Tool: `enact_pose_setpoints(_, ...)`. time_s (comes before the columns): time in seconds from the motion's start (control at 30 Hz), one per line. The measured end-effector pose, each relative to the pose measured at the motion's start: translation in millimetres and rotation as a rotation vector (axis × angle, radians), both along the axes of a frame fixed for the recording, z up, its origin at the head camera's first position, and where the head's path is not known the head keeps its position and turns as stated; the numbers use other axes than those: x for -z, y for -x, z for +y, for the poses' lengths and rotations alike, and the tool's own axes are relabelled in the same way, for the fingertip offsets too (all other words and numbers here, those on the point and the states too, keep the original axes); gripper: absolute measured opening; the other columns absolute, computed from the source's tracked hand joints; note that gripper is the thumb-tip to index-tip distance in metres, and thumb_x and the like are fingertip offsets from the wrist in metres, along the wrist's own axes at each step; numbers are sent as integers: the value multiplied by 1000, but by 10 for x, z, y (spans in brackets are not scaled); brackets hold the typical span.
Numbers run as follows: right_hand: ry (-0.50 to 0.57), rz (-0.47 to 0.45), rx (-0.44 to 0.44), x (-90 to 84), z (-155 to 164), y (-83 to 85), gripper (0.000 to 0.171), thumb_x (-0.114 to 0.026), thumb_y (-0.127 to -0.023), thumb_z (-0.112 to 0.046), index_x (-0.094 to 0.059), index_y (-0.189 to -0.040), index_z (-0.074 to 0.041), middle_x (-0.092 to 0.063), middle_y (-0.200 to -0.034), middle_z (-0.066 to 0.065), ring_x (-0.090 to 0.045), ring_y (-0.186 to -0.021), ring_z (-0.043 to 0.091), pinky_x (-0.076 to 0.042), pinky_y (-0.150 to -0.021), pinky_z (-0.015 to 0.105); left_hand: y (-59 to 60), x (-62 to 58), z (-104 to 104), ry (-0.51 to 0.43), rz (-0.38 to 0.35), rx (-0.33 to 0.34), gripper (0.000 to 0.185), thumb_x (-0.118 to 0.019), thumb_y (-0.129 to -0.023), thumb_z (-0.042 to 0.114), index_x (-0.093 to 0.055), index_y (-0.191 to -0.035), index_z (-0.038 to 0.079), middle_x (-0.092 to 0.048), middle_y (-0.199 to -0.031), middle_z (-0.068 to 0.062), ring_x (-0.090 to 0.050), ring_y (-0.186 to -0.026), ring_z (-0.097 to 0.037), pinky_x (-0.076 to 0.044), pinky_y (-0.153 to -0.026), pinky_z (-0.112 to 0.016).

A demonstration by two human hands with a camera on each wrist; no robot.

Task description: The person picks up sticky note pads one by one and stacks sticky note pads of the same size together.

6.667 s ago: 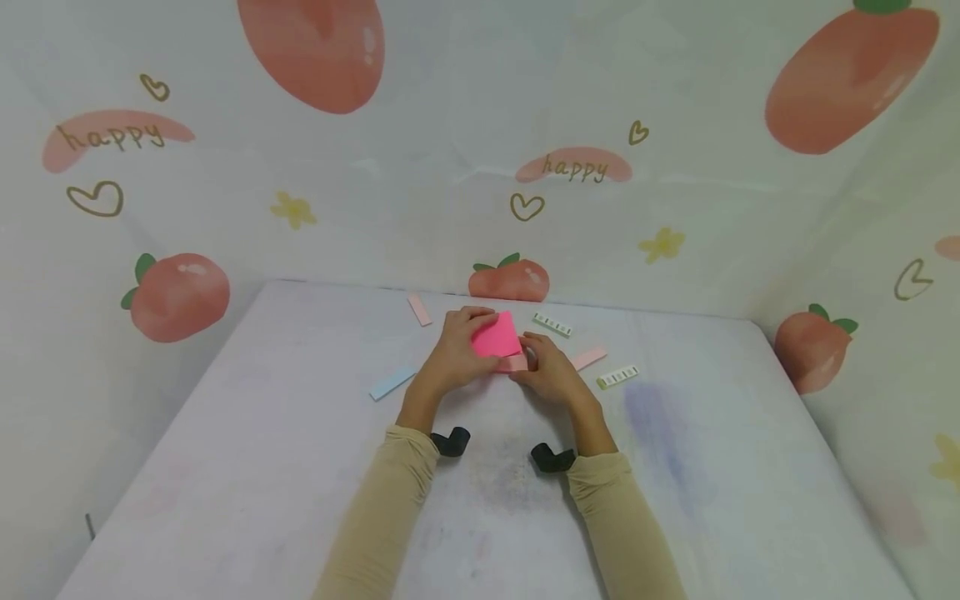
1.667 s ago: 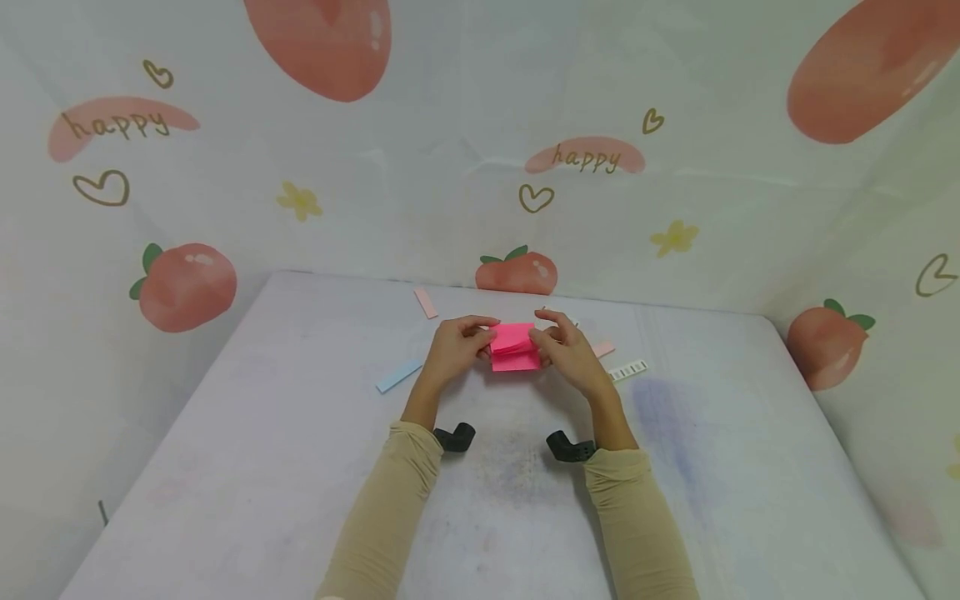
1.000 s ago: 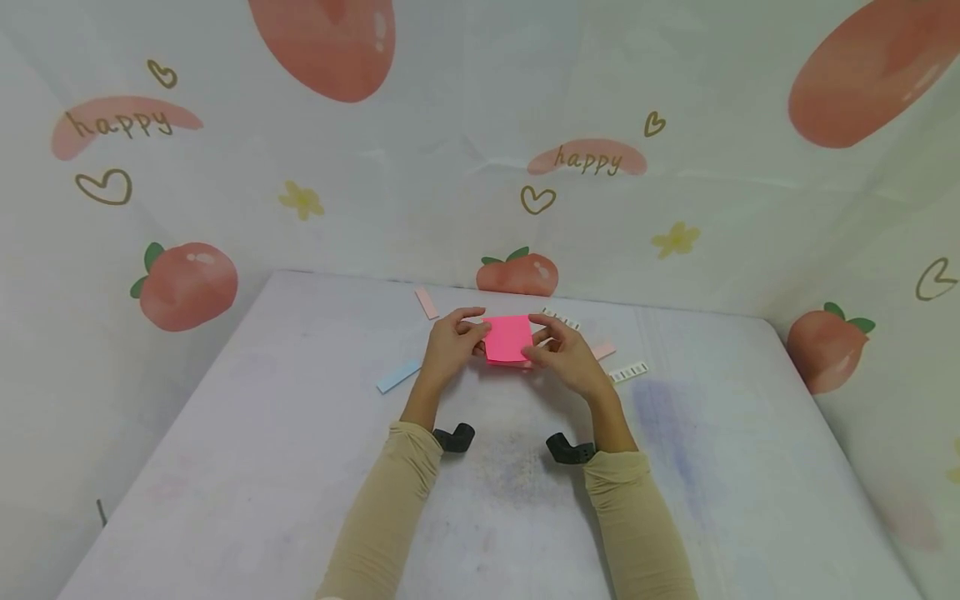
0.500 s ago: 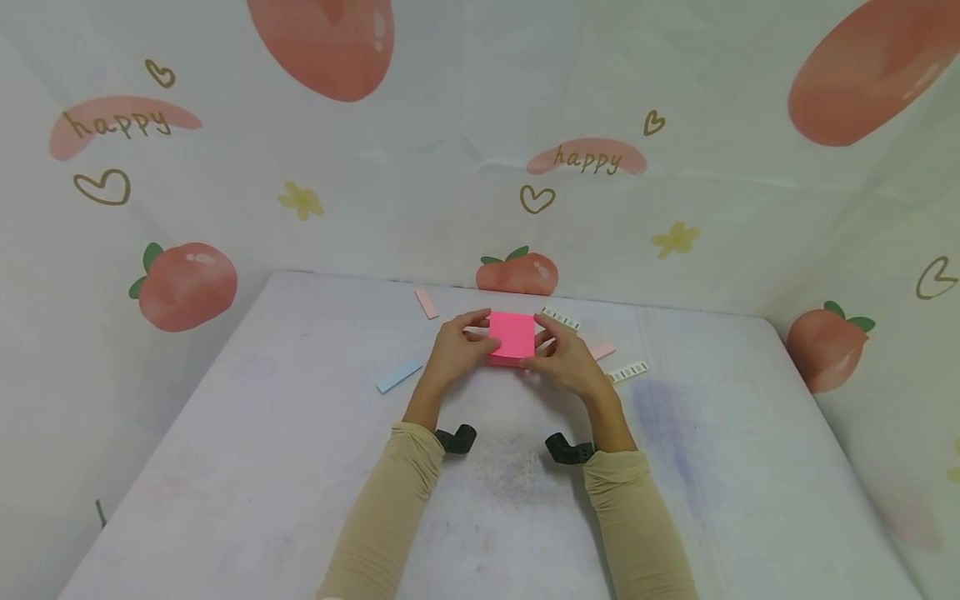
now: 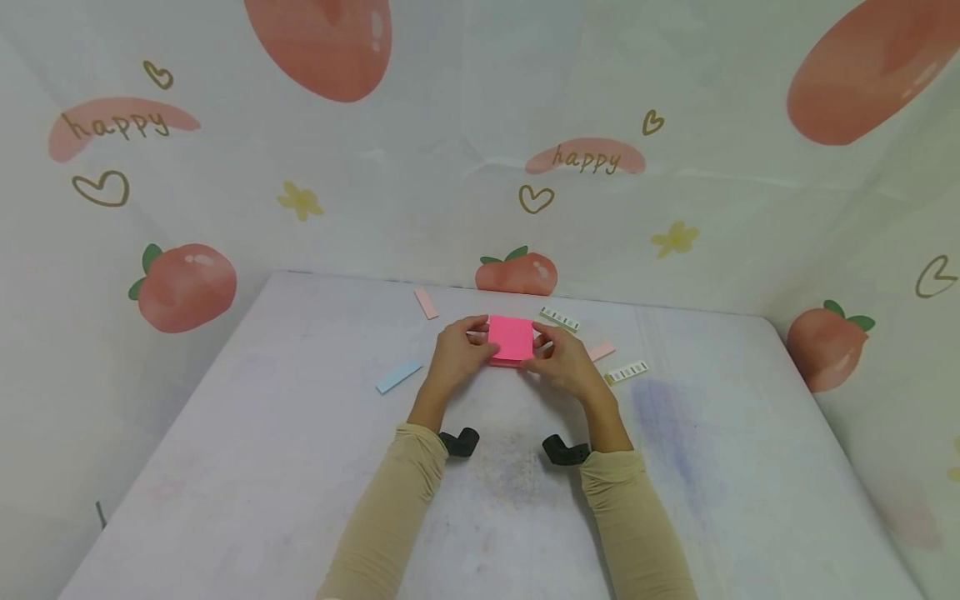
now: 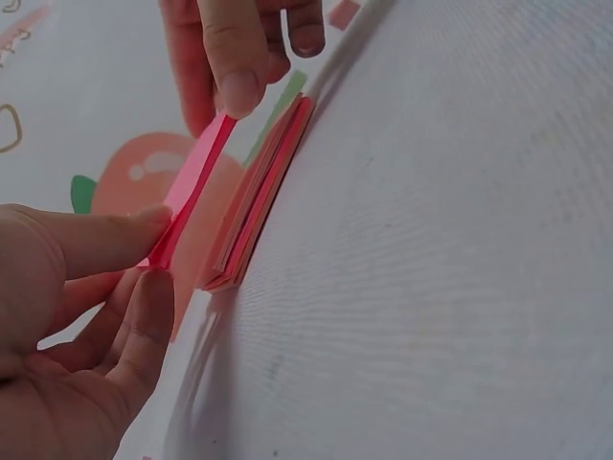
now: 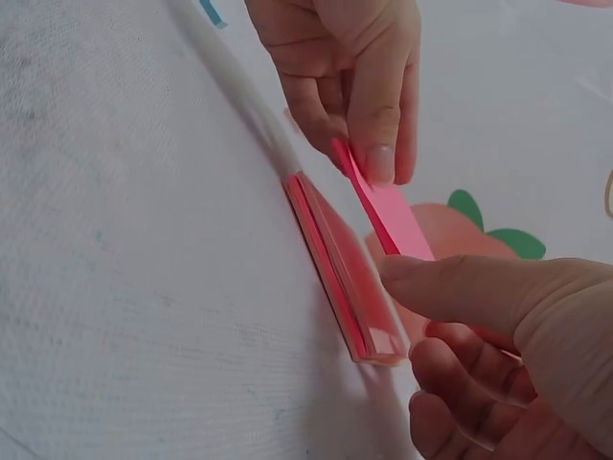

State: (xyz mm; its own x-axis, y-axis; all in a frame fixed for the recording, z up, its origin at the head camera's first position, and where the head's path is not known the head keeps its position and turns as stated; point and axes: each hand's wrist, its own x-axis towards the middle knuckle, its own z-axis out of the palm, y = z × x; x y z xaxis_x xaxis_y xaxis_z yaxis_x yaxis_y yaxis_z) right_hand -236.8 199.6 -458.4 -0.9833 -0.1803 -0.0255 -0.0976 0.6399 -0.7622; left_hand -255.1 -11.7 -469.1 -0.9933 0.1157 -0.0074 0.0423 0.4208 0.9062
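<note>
Both hands hold a thin bundle of bright pink sticky notes [image 5: 512,337], square seen from above. My left hand [image 5: 459,350] pinches its left side between thumb and fingers. The right hand [image 5: 564,360] pinches the opposite side, its thumb [image 7: 412,276] at the near edge. In the left wrist view the sticky notes [image 6: 196,187] show edge-on, with a gap along the near edge. Just below them a thicker paper stack [image 6: 257,201] in pink and salmon layers lies on the table; from above, the notes mostly hide it.
Left of the hands lie a light blue strip [image 5: 399,377] and a pale pink strip [image 5: 426,303]. To the right are another pink strip [image 5: 602,352] and two white strips with dark marks, one farther back [image 5: 559,318], one nearer [image 5: 626,372]. A printed cloth wall [image 5: 420,208] stands behind the table.
The pink notes, tilted at first and bent apart 1.7 seconds ago, now appear as one flat square. Over the last half second, both hands and the notes shift only slightly.
</note>
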Motion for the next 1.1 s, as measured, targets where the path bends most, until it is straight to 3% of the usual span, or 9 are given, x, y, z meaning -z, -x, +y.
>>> enact_pose_setpoints(0.63, -119, -36, 4, 69, -12, 21, 72, -80, -87, -17, -49, -150, -4, -59, -121, 15, -61, -103, 28, -52, -83, 34, -15, 49, 28, 42, -22, 33, 53, -77, -87, 6, -63, -138, 10, -70, -130, -8, -71, -107, -21, -59, -90, -37)
enact_pose_setpoints(1.1, -138, -21, -22, 64, -44, 6, 65, -79, -87, -13, -53, -145, 0, -59, -119, 16, -59, -101, 26, -49, -83, 32, -34, 23, 12, 76, -72, 63, 54, -79, -87, 11, -63, -138, 13, -69, -130, -4, -69, -99, -18, -59, -87, -35)
